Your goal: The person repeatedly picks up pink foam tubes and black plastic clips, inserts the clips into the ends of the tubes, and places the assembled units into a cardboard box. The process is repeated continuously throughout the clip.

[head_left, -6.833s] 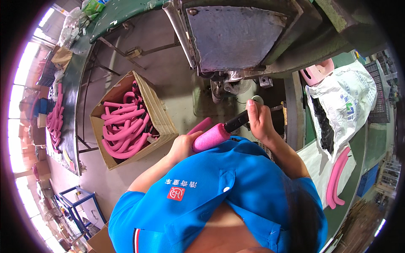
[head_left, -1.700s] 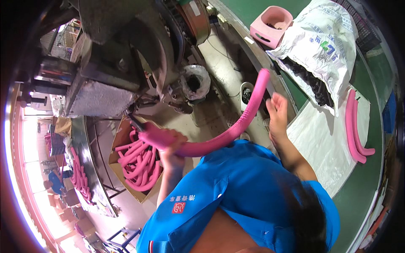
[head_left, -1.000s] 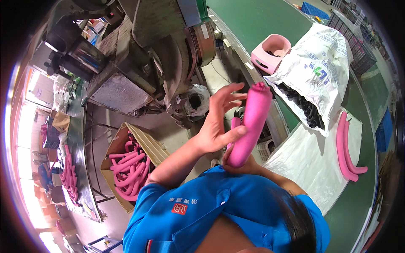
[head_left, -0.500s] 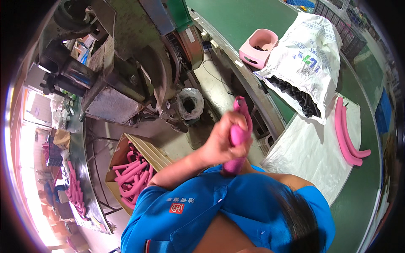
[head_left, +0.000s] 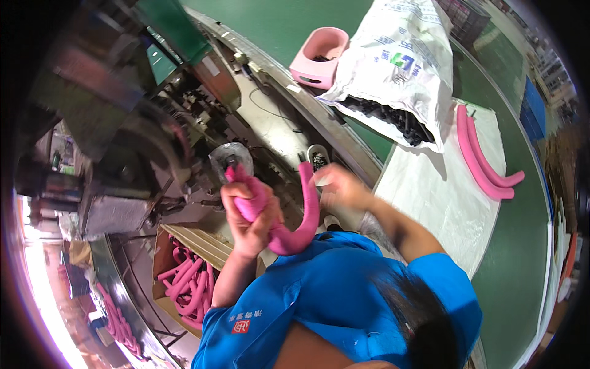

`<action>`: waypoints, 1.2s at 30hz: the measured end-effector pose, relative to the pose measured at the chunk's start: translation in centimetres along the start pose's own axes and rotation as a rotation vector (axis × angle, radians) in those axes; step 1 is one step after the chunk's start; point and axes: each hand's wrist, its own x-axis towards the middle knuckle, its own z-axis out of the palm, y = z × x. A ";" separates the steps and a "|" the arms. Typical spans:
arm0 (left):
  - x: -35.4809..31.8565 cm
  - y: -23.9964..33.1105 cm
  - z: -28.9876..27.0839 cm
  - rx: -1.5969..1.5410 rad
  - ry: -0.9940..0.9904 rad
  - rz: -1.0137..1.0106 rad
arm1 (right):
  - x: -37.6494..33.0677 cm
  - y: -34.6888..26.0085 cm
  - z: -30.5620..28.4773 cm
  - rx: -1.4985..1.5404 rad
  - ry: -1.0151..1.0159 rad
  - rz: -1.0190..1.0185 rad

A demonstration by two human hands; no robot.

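Observation:
My left hand (head_left: 252,215) is closed around a curved pink foam-covered tube (head_left: 310,212), in front of my chest. The tube bends in a U, and its free end points up with a short dark tip. Crumpled-looking pink material (head_left: 236,175) sticks out above my left fist; whether it is part of the tube I cannot tell. Close to the right of the tube's free end is my right hand (head_left: 344,189), smeared by motion. Its fingers are too blurred to show whether they touch the tube.
A cardboard box (head_left: 203,237) of pink tubes stands lower left, below a dark machine (head_left: 123,135). On the green bench (head_left: 258,18) are a pink scoop-shaped bin (head_left: 307,77) and a white sack (head_left: 393,61) of black pieces. Two pink tubes (head_left: 470,150) lie on a white sheet (head_left: 424,178).
My view has turned, and the bench things sit further left. My left hand has moved left with the pink tube, whose curved length now shows. My right hand has come into view.

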 end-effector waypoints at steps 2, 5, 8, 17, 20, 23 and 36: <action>0.1 0.9 0.3 0.096 0.088 -0.048 | 0.7 3.8 -8.9 -0.558 0.555 0.005; -0.1 0.9 -0.3 0.117 -0.012 -0.061 | -2.1 6.8 -19.4 -1.239 0.983 0.094; -0.7 1.0 0.4 0.134 -0.058 -0.117 | -1.7 5.8 -22.9 -1.288 1.046 0.588; -2.1 1.0 1.2 0.496 -0.215 -0.093 | -0.7 2.6 -25.4 -0.928 0.809 0.622; -2.5 2.7 1.4 0.392 -0.240 -0.151 | -1.8 -1.9 -19.7 -0.075 0.622 0.321; -2.2 4.0 0.5 0.469 -0.363 -0.101 | -2.3 -8.0 -12.0 0.105 0.145 0.190; -3.9 5.1 0.4 0.415 -0.461 -0.083 | 2.0 -15.1 0.3 -0.238 0.158 -0.123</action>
